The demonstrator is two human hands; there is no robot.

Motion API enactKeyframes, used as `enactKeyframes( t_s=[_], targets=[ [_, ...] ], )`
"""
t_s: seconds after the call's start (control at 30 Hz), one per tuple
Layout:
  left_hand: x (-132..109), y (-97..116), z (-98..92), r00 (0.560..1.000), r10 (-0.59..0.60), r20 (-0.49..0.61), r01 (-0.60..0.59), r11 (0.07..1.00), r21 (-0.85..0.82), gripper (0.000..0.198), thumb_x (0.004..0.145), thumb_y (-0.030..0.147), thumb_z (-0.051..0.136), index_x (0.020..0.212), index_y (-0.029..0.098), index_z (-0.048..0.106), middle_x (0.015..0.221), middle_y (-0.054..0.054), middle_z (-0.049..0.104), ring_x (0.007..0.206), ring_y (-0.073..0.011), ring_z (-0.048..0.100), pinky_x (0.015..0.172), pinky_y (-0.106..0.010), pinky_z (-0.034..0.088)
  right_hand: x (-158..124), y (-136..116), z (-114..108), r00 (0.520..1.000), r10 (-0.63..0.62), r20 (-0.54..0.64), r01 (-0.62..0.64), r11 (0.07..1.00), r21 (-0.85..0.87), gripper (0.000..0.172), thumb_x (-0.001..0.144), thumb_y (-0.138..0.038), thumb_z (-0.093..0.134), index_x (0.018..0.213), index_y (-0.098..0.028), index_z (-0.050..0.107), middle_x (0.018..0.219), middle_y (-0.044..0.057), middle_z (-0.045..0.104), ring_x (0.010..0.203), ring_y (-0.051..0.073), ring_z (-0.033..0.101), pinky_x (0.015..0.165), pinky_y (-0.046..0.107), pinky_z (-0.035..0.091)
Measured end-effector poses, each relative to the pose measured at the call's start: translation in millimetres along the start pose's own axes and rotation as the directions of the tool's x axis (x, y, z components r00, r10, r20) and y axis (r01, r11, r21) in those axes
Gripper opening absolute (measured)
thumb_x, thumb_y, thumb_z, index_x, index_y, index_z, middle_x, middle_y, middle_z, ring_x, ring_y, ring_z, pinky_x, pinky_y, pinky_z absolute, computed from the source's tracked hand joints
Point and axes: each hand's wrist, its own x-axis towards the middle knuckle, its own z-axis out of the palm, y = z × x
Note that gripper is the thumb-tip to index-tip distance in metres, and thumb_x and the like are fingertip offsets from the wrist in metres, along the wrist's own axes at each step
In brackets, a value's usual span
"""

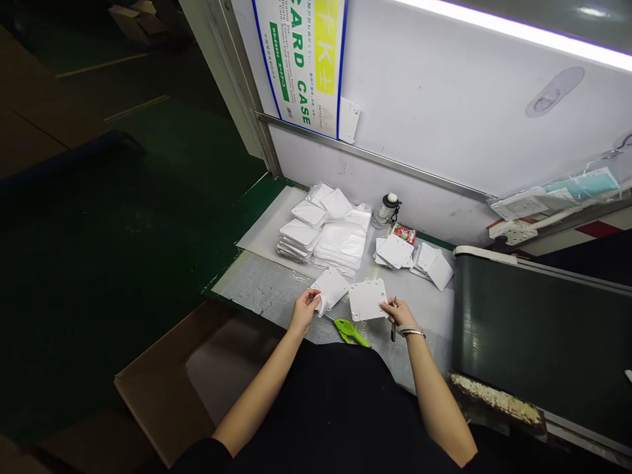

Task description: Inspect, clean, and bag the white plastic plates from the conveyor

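My left hand (305, 311) is closed on a soft white piece, perhaps cloth (322, 304), at the near corner of a flat white plate (333, 283). Whether those fingers also grip this plate I cannot tell. My right hand (399, 312) pinches the right edge of another thin white plate (366, 300), which has small holes. A slim metal tool (394, 329), its kind unclear, points down from the same right hand. Between my hands, near the bench's front edge, lies a tool with bright green handles (349, 331), its tip partly hidden by the left plate.
Stacked white plates (297, 236) stand beside clear plastic bags (340, 240) at the back left. More plates (395, 251) lie to the right, by a small bottle (384, 212). A dark conveyor belt (538, 322) borders the bench; below left is an open cardboard box (162, 388).
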Motion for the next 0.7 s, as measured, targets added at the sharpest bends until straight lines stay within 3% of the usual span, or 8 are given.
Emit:
enactKeyframes(
  t_s=[0.17, 0.3, 0.4, 0.5, 0.7],
  targets=[
    [2.3, -3.0, -1.9, 0.999, 0.001, -0.033, 0.0, 0.999, 0.039, 0.025, 0.06, 0.023, 0.056, 0.084, 0.017, 0.058, 0.081, -0.003, 0.061, 0.071, -0.0141, 0.057, 0.062, -0.023, 0.042, 5.4, -17.6, 18.8, 1.0, -0.017, -0.002, 0.017, 0.998, 0.067, 0.027, 0.084, -0.038, 0.064, 0.074, -0.014, 0.055, 0.052, -0.011, 0.044, 0.036, 0.002, 0.033, 0.036, 0.016, 0.027],
    [2.8, -6.1, -7.9, 0.997, -0.07, 0.014, 0.068, 0.993, 0.098, 0.018, 0.072, 0.026, 0.047, 0.083, 0.017, 0.057, 0.059, 0.003, 0.054, 0.054, -0.0122, 0.051, 0.056, -0.023, 0.039, 19.8, -25.4, 46.6, 0.999, 0.026, -0.033, -0.025, 0.999, 0.03, 0.025, 0.091, -0.037, 0.055, 0.083, -0.013, 0.057, 0.06, -0.008, 0.05, 0.041, 0.003, 0.04, 0.04, 0.016, 0.036],
    [1.5, -12.9, -9.5, 0.981, -0.162, 0.102, 0.141, 0.971, 0.193, 0.016, 0.08, 0.03, 0.051, 0.076, 0.015, 0.058, 0.049, 0.006, 0.048, 0.045, -0.0104, 0.044, 0.053, -0.024, 0.037, 34.2, -30.8, 70.8, 0.997, 0.069, -0.021, -0.069, 0.997, -0.032, 0.024, 0.092, -0.037, 0.054, 0.092, -0.013, 0.059, 0.073, -0.003, 0.058, 0.053, 0.006, 0.052, 0.048, 0.019, 0.046],
    [0.7, -22.6, -8.3, 0.965, -0.208, 0.158, 0.156, 0.944, 0.289, 0.02, 0.082, 0.032, 0.06, 0.071, 0.015, 0.057, 0.053, 0.007, 0.05, 0.048, -0.0092, 0.045, 0.058, -0.025, 0.04, 51.4, -38.8, 94.8, 0.995, 0.101, 0.018, -0.099, 0.991, -0.091, 0.023, 0.09, -0.034, 0.057, 0.099, -0.013, 0.059, 0.087, 0.001, 0.062, 0.067, 0.01, 0.059, 0.059, 0.024, 0.052],
    [7.8, -38.2, -15.7, 0.977, -0.18, 0.112, 0.129, 0.924, 0.36, 0.012, 0.071, 0.027, 0.063, 0.075, 0.017, 0.058, 0.061, 0.003, 0.058, 0.061, -0.0142, 0.054, 0.066, -0.028, 0.039, 89.6, -58.7, 120.6, 0.993, 0.095, -0.067, -0.101, 0.991, -0.09, 0.027, 0.09, -0.033, 0.057, 0.11, -0.015, 0.058, 0.106, 0.005, 0.062, 0.087, 0.016, 0.062, 0.074, 0.034, 0.055]
  ],
)
